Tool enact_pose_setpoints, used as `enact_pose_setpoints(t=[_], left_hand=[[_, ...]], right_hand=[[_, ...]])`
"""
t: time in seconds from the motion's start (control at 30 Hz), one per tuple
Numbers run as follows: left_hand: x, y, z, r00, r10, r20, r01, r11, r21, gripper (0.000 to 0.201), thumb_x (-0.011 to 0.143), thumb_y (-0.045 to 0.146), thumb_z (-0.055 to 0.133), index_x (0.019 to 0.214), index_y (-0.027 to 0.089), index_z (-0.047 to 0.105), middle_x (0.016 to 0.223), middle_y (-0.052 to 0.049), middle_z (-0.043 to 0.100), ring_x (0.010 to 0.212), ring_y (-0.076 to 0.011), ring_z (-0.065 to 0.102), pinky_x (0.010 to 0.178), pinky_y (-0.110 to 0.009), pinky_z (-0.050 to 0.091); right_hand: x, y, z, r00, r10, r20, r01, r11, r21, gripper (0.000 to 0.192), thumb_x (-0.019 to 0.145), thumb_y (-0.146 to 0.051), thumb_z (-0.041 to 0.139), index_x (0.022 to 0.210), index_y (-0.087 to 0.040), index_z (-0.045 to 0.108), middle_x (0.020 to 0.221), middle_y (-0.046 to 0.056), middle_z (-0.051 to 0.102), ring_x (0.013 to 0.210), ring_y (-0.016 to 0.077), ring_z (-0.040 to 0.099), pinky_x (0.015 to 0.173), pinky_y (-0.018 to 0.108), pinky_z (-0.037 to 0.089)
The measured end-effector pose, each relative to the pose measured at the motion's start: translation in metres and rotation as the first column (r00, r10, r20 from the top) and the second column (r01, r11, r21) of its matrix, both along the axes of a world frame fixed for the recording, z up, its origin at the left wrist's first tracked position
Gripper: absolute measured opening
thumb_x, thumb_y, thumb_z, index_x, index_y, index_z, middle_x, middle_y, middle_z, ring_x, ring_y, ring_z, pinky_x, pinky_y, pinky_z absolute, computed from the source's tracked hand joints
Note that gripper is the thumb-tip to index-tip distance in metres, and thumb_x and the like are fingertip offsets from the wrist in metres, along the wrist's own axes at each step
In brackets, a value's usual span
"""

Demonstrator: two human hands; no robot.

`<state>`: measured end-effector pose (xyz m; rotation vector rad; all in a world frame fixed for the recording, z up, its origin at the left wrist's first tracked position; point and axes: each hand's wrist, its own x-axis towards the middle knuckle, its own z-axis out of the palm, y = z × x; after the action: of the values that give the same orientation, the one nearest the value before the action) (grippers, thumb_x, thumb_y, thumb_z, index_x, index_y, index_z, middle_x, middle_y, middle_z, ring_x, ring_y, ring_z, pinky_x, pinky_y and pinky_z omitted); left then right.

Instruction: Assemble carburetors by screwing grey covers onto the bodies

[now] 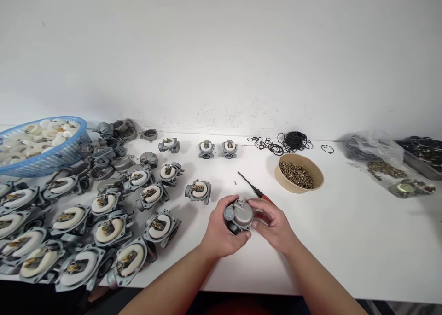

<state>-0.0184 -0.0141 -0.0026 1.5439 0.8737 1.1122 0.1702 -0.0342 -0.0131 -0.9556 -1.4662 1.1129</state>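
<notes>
Both my hands hold one grey metal carburetor (238, 215) just above the white table (362, 250), near its front edge. My left hand (219, 232) wraps its left side and underside. My right hand (272, 223) grips its right side, thumb on top. A red-handled screwdriver (253, 189) lies on the table just behind my right hand. A brown bowl (299, 173) of small brass screws stands behind it to the right.
Several carburetors with white floats (103, 227) cover the left of the table. A blue basket (44, 144) of white floats stands at the far left. Black O-rings (286, 142) lie by the wall. A plastic bag (375, 156) and a metal tray (421, 154) sit at the right.
</notes>
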Motion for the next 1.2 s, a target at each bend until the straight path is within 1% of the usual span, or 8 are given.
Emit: enact_pose_setpoints(t=[0.1,0.23,0.43,0.67,0.9,1.03,1.2], left_hand=[[0.001,0.0,0.0,0.999,0.03,-0.022,-0.03,1.0,-0.003,0.075,0.058,0.018,0.077,0.126,0.019,0.046,0.122,-0.011,0.059,0.109,-0.0281,0.063,0.097,-0.043,0.051],[0.001,0.0,-0.002,0.996,0.063,-0.066,-0.065,0.998,-0.015,0.073,0.058,0.019,0.078,0.124,0.02,0.048,0.121,-0.011,0.061,0.109,-0.0284,0.064,0.095,-0.042,0.052],[0.001,0.002,-0.005,0.99,0.085,-0.108,-0.088,0.996,-0.023,0.072,0.057,0.02,0.079,0.123,0.021,0.049,0.122,-0.01,0.063,0.109,-0.0286,0.065,0.093,-0.041,0.054],[0.003,0.001,-0.001,0.988,0.108,-0.11,-0.112,0.993,-0.036,0.068,0.056,0.02,0.077,0.118,0.021,0.047,0.122,-0.01,0.065,0.11,-0.0275,0.066,0.091,-0.037,0.056],[0.006,0.0,0.007,0.984,0.142,-0.105,-0.152,0.984,-0.09,0.065,0.054,0.021,0.075,0.114,0.021,0.051,0.117,-0.008,0.068,0.106,-0.0271,0.067,0.086,-0.035,0.057],[0.005,0.002,0.011,0.985,0.126,-0.116,-0.138,0.984,-0.109,0.065,0.051,0.019,0.075,0.112,0.021,0.052,0.112,-0.007,0.069,0.101,-0.0271,0.068,0.082,-0.036,0.058],[0.002,0.006,0.011,0.991,0.071,-0.113,-0.084,0.99,-0.111,0.066,0.05,0.016,0.077,0.111,0.021,0.053,0.105,-0.005,0.069,0.093,-0.0266,0.068,0.075,-0.035,0.058]], right_hand=[[-0.001,0.0,-0.001,1.0,0.005,-0.01,-0.005,1.0,0.0,0.042,0.087,-0.018,0.065,0.125,-0.035,0.062,0.127,0.007,0.058,0.117,0.0231,0.059,0.094,0.039,0.055],[-0.002,0.002,-0.003,0.999,0.004,-0.046,-0.004,1.0,0.008,0.046,0.083,-0.012,0.065,0.123,-0.035,0.063,0.126,0.006,0.056,0.116,0.022,0.059,0.092,0.034,0.055],[-0.003,0.003,-0.002,1.0,0.003,-0.029,-0.002,1.0,0.023,0.049,0.081,-0.013,0.065,0.124,-0.038,0.062,0.125,0.006,0.057,0.114,0.0233,0.061,0.089,0.038,0.056],[-0.004,0.003,-0.002,0.999,0.006,-0.043,-0.005,1.0,0.017,0.046,0.082,-0.015,0.065,0.122,-0.036,0.063,0.124,0.006,0.058,0.112,0.0225,0.061,0.089,0.037,0.055],[-0.003,0.004,-0.005,0.999,0.002,-0.053,-0.002,1.0,0.003,0.041,0.083,-0.021,0.067,0.122,-0.032,0.063,0.124,0.008,0.058,0.112,0.0237,0.061,0.089,0.038,0.055],[-0.004,0.003,-0.004,0.999,-0.005,-0.049,0.004,1.0,-0.01,0.038,0.083,-0.026,0.068,0.121,-0.029,0.064,0.124,0.009,0.058,0.111,0.0246,0.061,0.087,0.038,0.056],[-0.004,0.003,0.0,0.999,0.003,-0.038,-0.004,1.0,-0.015,0.038,0.083,-0.027,0.069,0.12,-0.031,0.064,0.121,0.008,0.06,0.108,0.0236,0.063,0.087,0.038,0.056]])
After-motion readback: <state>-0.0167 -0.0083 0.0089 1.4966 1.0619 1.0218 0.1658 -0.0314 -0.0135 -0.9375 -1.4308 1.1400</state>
